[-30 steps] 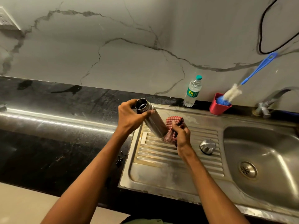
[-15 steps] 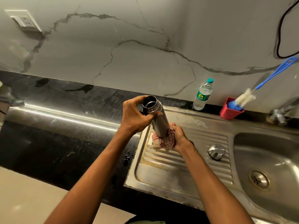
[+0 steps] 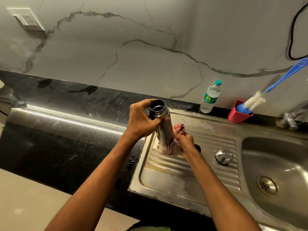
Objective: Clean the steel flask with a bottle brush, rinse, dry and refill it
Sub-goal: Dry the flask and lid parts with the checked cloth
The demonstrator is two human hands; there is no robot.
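In the middle of the frame the left hand (image 3: 141,120) gripped the open steel flask (image 3: 162,125) near its mouth, fingers curled round it, while the right hand (image 3: 185,141) clutched a red checked cloth (image 3: 173,147) against the flask's base, above the ribbed drainboard (image 3: 191,165). To dry it well, the left hand should probably turn the flask as the cloth wipes upward. Farther back, the cap (image 3: 223,156), water bottle (image 3: 211,97) and bottle brush (image 3: 273,88) sat at right; since the earlier frame the flask stood more upright and the cloth had slid under its base.
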